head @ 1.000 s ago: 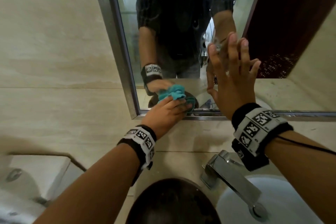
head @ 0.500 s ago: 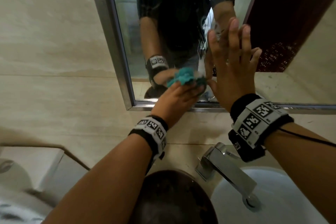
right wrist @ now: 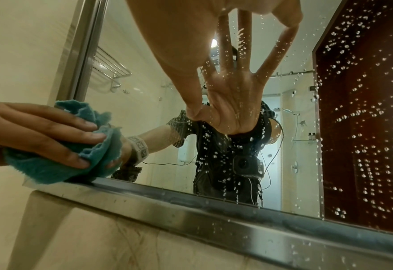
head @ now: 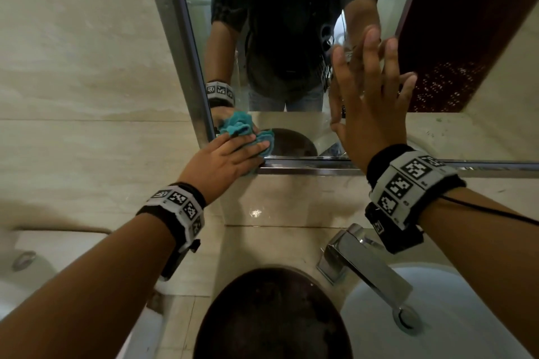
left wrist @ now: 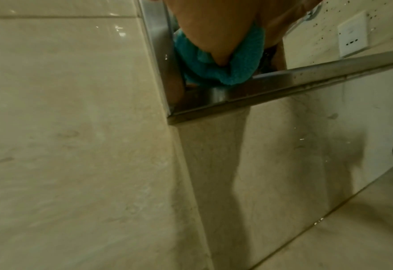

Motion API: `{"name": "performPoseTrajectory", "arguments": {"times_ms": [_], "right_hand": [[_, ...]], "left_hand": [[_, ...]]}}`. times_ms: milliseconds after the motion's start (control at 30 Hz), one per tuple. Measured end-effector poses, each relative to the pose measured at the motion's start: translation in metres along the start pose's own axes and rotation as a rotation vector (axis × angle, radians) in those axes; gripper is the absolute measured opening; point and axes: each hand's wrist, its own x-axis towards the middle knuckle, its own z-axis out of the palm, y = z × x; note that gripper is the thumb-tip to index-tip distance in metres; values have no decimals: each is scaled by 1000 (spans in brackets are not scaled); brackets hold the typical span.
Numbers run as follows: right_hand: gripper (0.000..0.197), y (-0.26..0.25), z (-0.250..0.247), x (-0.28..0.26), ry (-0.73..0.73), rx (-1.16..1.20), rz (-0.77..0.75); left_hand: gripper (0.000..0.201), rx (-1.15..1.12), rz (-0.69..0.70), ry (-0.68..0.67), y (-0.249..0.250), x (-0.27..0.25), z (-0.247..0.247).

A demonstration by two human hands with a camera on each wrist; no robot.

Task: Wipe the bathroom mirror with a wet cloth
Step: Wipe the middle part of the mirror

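Note:
The steel-framed mirror (head: 291, 38) hangs on the tiled wall, its glass (right wrist: 144, 109) speckled with water drops on the right. A bunched teal cloth (head: 242, 131) sits in the mirror's lower left corner. My left hand (head: 227, 154) presses it against the glass with fingers laid nearly straight over it. From the right wrist, the cloth (right wrist: 50, 164) touches the bottom frame under the left hand (right wrist: 40, 127). The left wrist view shows the cloth (left wrist: 244, 60) below the palm (left wrist: 214, 27). My right hand (head: 370, 96) lies flat on the glass with fingers spread, holding nothing.
Below the mirror runs its steel bottom rail (head: 320, 166). A chrome faucet (head: 361, 259) juts over a white basin (head: 423, 315) at lower right. A dark round object (head: 268, 315) sits in front, and a white fixture (head: 29, 256) at far left.
My left hand has slid the cloth leftward and down along the glass, from beside the right hand into the lower left corner. The right hand has stayed flat on the mirror.

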Motion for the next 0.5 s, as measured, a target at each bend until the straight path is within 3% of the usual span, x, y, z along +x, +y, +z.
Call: {"name": "performPoseTrajectory", "arguments": {"times_ms": [167, 367, 500], "right_hand": [[102, -1, 2, -1, 12, -11, -6], [100, -3, 1, -1, 40, 0, -2], [98, 2, -5, -2, 22, 21, -10]], "left_hand": [[71, -3, 24, 30, 22, 26, 5], [56, -139, 36, 176, 55, 61, 14], [56, 10, 97, 77, 74, 83, 10]]}}
